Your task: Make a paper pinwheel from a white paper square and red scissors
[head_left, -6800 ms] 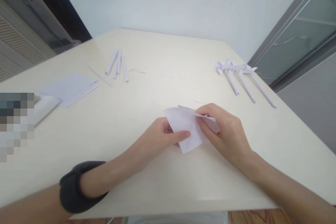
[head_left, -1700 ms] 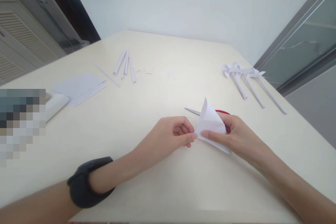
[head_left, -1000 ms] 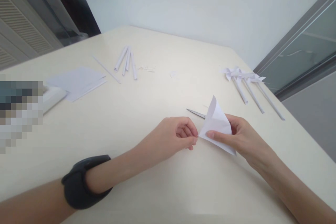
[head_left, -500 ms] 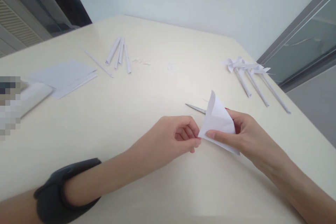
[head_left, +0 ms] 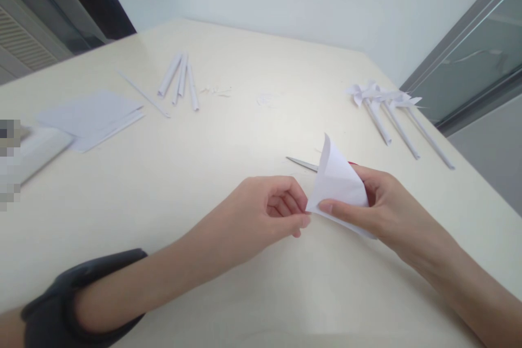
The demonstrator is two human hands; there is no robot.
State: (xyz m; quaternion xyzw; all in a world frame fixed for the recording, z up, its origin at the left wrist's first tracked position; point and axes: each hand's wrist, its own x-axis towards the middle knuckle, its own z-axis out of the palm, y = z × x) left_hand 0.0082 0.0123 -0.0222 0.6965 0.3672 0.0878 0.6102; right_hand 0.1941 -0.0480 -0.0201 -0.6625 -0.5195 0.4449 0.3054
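A folded sheet of white paper (head_left: 340, 179) is held above the table, its upper edge curving to a point. My right hand (head_left: 385, 204) grips it from the right, thumb on the near face and fingers hidden behind. At the paper's left corner, the thumb and fingertips of my left hand (head_left: 273, 215) are pinched together on the tip. Behind the paper lies a pair of scissors (head_left: 302, 163); one metal blade points left and a bit of red handle shows near my right fingers.
Paper pinwheels (head_left: 389, 99) on rolled sticks lie at the back right. Several paper tubes (head_left: 181, 79), a thin stick (head_left: 142, 93) and stacked paper sheets (head_left: 92, 114) are on the left. Paper scraps (head_left: 216, 91) dot the table (head_left: 228, 141) toward the back.
Both hands keep the same hold on the paper. The view has shifted slightly, and my left forearm sits a little further left and lower.
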